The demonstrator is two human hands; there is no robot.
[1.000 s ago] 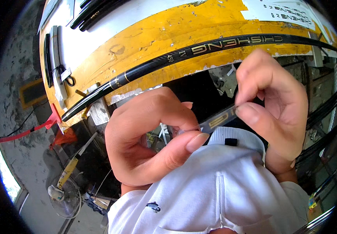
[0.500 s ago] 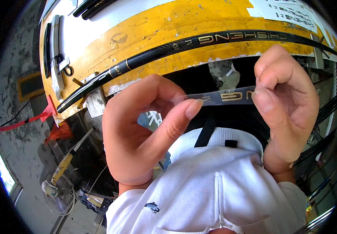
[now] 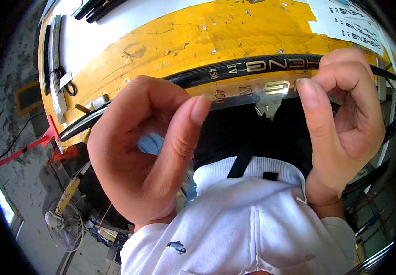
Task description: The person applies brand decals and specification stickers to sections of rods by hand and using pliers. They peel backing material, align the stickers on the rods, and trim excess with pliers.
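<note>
A clear decal strip (image 3: pixel 253 97) with gold lettering is stretched between my two hands. My left hand (image 3: pixel 133 151) pinches its left end between thumb and bent forefinger. The thumb and curled fingers of my right hand (image 3: pixel 347 103) grip the other end, hiding part of the lettering. Just beyond the strip, a black tapered rod (image 3: pixel 191 76) with matching gold lettering lies along the near edge of the table. The strip runs nearly parallel to the rod; whether they touch, I cannot tell. My hands cover parts of the rod.
The yellow worktable (image 3: pixel 170 41) has a worn surface. Lettered white sheets (image 3: pixel 344 27) lie at its far right, and black tubes (image 3: pixel 99 10) at the far left. Scissors (image 3: pixel 69 87) rest near a grey bar (image 3: pixel 56 68). A fan (image 3: pixel 65 227) stands at lower left.
Both hands have raised the strip toward the rod. My left hand has moved left, so more of the strip and its lettering shows. The table sits slightly lower in view.
</note>
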